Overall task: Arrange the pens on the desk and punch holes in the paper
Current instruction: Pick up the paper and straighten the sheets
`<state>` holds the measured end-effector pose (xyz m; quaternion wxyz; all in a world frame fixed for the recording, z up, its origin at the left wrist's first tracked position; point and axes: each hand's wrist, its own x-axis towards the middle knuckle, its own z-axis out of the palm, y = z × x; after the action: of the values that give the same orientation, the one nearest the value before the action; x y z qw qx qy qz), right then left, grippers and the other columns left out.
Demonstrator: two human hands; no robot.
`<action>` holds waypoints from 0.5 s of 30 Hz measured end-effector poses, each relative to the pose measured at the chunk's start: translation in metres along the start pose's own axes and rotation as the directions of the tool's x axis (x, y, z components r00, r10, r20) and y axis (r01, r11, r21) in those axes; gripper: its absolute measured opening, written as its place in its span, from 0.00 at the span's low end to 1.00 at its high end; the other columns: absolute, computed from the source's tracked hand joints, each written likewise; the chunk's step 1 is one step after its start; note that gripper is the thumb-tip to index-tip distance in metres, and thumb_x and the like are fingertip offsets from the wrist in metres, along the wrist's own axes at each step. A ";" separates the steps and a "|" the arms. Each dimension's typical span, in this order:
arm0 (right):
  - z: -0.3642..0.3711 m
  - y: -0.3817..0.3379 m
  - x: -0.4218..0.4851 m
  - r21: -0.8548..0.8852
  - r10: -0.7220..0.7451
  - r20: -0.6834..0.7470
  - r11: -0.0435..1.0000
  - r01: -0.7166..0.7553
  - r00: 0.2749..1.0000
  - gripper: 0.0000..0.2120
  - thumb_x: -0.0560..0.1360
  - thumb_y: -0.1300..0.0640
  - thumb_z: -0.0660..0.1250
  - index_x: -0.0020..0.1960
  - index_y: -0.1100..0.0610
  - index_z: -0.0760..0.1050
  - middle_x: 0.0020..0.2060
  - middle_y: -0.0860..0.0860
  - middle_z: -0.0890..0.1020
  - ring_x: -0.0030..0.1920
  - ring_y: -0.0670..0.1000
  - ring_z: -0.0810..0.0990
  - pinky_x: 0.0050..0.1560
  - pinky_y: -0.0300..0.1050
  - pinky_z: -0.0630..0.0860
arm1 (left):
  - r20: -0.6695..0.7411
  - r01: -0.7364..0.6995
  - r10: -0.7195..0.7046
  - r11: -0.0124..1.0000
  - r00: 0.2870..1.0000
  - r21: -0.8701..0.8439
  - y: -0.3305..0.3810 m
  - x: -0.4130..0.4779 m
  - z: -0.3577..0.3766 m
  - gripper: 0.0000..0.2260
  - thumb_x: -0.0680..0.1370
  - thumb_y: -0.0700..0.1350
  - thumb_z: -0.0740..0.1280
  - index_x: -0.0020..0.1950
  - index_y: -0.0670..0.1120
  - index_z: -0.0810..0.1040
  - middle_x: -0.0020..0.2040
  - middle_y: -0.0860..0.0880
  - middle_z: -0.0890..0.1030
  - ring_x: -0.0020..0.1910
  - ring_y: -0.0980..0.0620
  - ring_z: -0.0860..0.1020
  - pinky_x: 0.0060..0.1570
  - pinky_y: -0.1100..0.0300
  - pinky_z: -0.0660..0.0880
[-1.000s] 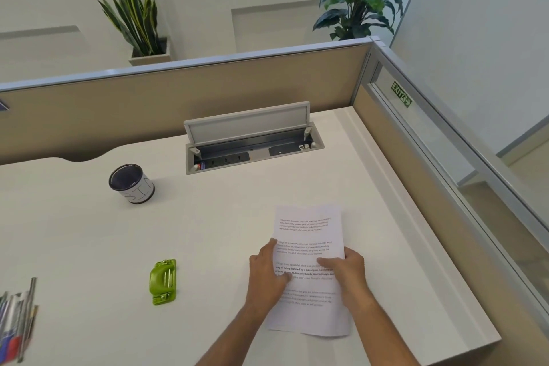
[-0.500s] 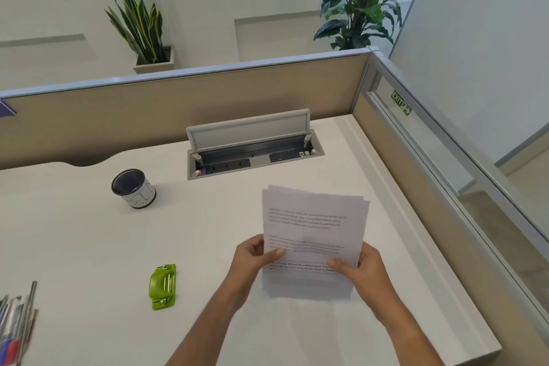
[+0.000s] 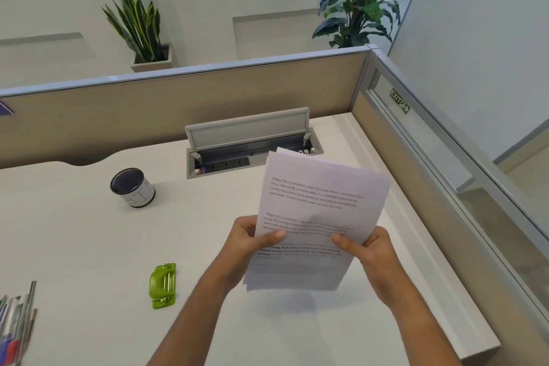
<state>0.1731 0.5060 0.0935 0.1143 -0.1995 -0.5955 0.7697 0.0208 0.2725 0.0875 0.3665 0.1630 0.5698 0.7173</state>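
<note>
A thin stack of printed paper is held up off the white desk, tilted toward me. My left hand grips its left edge with the thumb on the text, and my right hand grips its lower right edge. A green hole punch lies on the desk to the left of my left forearm. Several pens lie in a loose bunch at the left edge of the view. A round pen cup with a dark inside stands upright further back.
An open cable tray with sockets is set into the desk behind the paper. Beige partition walls close off the back and right sides. Two potted plants stand beyond the partition.
The paper lay flat on the desk under both hands a second ago. Both hands have lifted it up and tilted it toward me.
</note>
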 end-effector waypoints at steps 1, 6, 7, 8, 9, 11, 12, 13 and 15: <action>-0.004 -0.001 0.001 -0.002 0.009 0.020 1.000 -0.009 1.000 0.19 0.72 0.54 0.82 0.62 0.56 0.88 0.60 0.57 0.90 0.61 0.57 0.89 0.58 0.41 0.84 | 0.045 0.014 -0.013 0.999 0.999 -0.029 0.000 0.000 -0.003 0.23 0.75 0.52 0.82 0.64 0.38 0.87 0.64 0.36 0.87 0.59 0.35 0.87 0.58 0.46 0.85; -0.013 0.002 0.010 -0.068 0.080 0.013 0.995 -0.079 0.997 0.18 0.72 0.56 0.83 0.61 0.55 0.89 0.59 0.55 0.90 0.61 0.57 0.89 0.57 0.40 0.85 | 0.193 0.020 -0.029 0.999 0.981 0.050 -0.003 0.006 -0.003 0.18 0.82 0.47 0.76 0.71 0.44 0.84 0.70 0.42 0.86 0.68 0.39 0.85 0.65 0.50 0.83; -0.012 0.004 0.011 -0.073 0.081 -0.014 0.994 -0.082 0.997 0.17 0.72 0.57 0.83 0.60 0.54 0.89 0.58 0.54 0.90 0.60 0.57 0.89 0.56 0.39 0.85 | 0.163 0.013 -0.028 0.996 0.986 0.091 -0.004 0.007 0.001 0.16 0.83 0.48 0.75 0.70 0.46 0.85 0.69 0.44 0.86 0.67 0.41 0.85 0.64 0.52 0.83; -0.009 0.006 0.010 -0.079 0.070 -0.055 0.994 -0.074 0.996 0.17 0.71 0.56 0.84 0.59 0.54 0.89 0.57 0.54 0.91 0.59 0.56 0.89 0.54 0.39 0.85 | 0.116 0.001 -0.015 0.993 0.993 0.122 -0.006 0.008 0.005 0.14 0.83 0.49 0.74 0.68 0.48 0.86 0.67 0.46 0.87 0.66 0.43 0.86 0.63 0.54 0.84; -0.007 0.008 0.010 -0.083 0.053 -0.101 0.995 -0.062 0.993 0.17 0.71 0.55 0.83 0.59 0.54 0.89 0.56 0.53 0.91 0.57 0.56 0.90 0.52 0.38 0.85 | 0.065 -0.014 0.005 0.990 0.998 0.143 -0.006 0.008 0.009 0.13 0.83 0.50 0.74 0.66 0.49 0.88 0.65 0.47 0.89 0.63 0.45 0.87 0.61 0.54 0.84; -0.001 0.013 0.009 -0.068 0.019 -0.181 0.997 -0.031 0.983 0.15 0.72 0.55 0.82 0.57 0.55 0.89 0.54 0.53 0.91 0.54 0.55 0.90 0.49 0.37 0.85 | -0.037 -0.041 0.048 0.983 0.998 0.178 -0.008 0.008 0.016 0.10 0.84 0.52 0.72 0.61 0.51 0.89 0.60 0.48 0.90 0.58 0.47 0.89 0.58 0.54 0.86; 0.002 0.015 0.008 -0.055 -0.002 -0.215 0.998 -0.010 0.977 0.13 0.72 0.56 0.83 0.56 0.55 0.90 0.53 0.53 0.91 0.53 0.53 0.90 0.49 0.36 0.84 | -0.090 -0.058 0.077 0.978 0.993 0.198 -0.011 0.008 0.018 0.10 0.84 0.53 0.72 0.59 0.51 0.90 0.57 0.48 0.91 0.55 0.48 0.89 0.56 0.54 0.87; 0.004 0.019 0.007 -0.045 -0.025 -0.247 0.999 0.014 0.969 0.11 0.73 0.56 0.82 0.55 0.55 0.90 0.53 0.53 0.92 0.52 0.52 0.90 0.49 0.36 0.84 | -0.144 -0.075 0.108 0.973 0.984 0.216 -0.014 0.007 0.021 0.10 0.84 0.54 0.72 0.57 0.51 0.90 0.54 0.48 0.91 0.52 0.49 0.89 0.53 0.54 0.87; 0.010 0.026 0.005 -0.041 -0.062 -0.291 0.998 0.052 0.955 0.09 0.74 0.56 0.82 0.54 0.53 0.90 0.50 0.51 0.92 0.50 0.49 0.90 0.48 0.35 0.83 | -0.244 -0.099 0.158 0.966 0.957 0.239 -0.023 0.006 0.026 0.14 0.81 0.57 0.73 0.52 0.47 0.89 0.48 0.44 0.90 0.47 0.48 0.88 0.48 0.51 0.85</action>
<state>0.1659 0.4925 0.0702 0.2201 -0.2956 -0.5901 0.7183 0.0413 0.2968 0.0723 0.2200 0.1446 0.6785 0.6859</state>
